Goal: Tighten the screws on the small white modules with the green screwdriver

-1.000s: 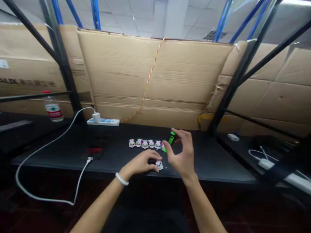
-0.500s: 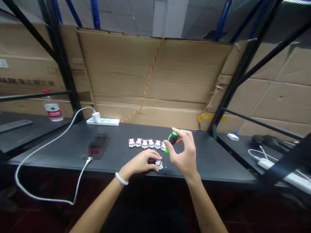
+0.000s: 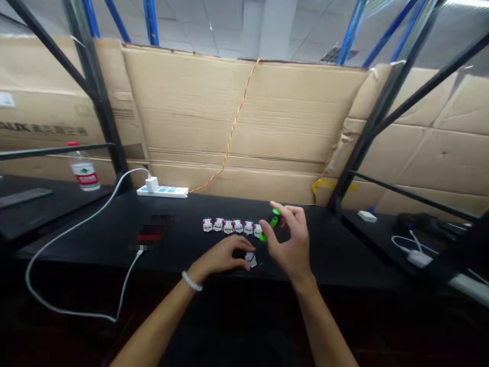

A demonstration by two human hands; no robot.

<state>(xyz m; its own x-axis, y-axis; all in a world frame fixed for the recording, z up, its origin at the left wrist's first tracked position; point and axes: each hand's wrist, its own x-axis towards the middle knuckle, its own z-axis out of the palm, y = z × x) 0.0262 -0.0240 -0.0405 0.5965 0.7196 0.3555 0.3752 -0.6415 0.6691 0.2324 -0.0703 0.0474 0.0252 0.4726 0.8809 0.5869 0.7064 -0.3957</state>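
Note:
My right hand (image 3: pixel 290 239) pinches the green-and-black handle of a screwdriver (image 3: pixel 274 220) between thumb and fingers. The tool slants down to the left, and its shaft is hard to make out against the dark table. Below it, my left hand (image 3: pixel 225 254) closes its thumb and fingertips on a small white part (image 3: pixel 250 259) with a purple bit, steadying it on the tabletop. A dark area within the left hand's grasp is unclear. Beyond both hands lies a row of several similar white-and-purple parts (image 3: pixel 228 227); the right end of the row is close to the screwdriver.
A white power strip (image 3: pixel 168 191) with a plugged-in charger lies at the back left, its white cable (image 3: pixel 36 290) looping off the table's front. A blurred dark object (image 3: pixel 153 232) lies left. Cardboard (image 3: pixel 244 127) walls the back, and a water bottle (image 3: pixel 86 173) stands far left.
Both hands stay almost in place; the screwdriver handle has shifted very slightly to the right. The background looks brighter and the table darker.

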